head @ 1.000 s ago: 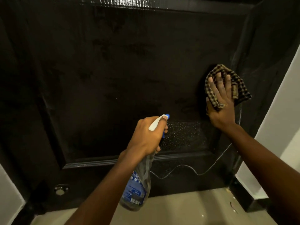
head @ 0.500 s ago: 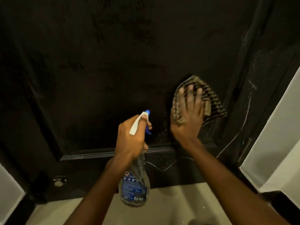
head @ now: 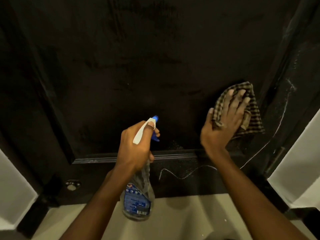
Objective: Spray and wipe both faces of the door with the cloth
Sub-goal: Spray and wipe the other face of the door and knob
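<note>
Pale floor (head: 173, 215), white walls (head: 294, 170) flanking door (head: 138, 66), round fitting (head: 72, 185)

The door (head: 155, 66) runs out of frame at the top and both sides. Against the door, the right hand (head: 225, 123) covers the middle of the cloth (head: 254, 118), and its fingertips are smeared by blur. The left hand (head: 136, 148) hides the neck and most of the trigger of the spray bottle (head: 143, 179). The print on its label (head: 136, 203) is too small to read. A round metal fitting (head: 72, 185) at the door's lower left is too dim to identify.

Door (head: 138, 70): dark, faintly glossy, streaked; cloth (head: 252, 116): woven check fabric at 3 o'clock; spray bottle (head: 138, 200): clear glossy plastic.
</note>
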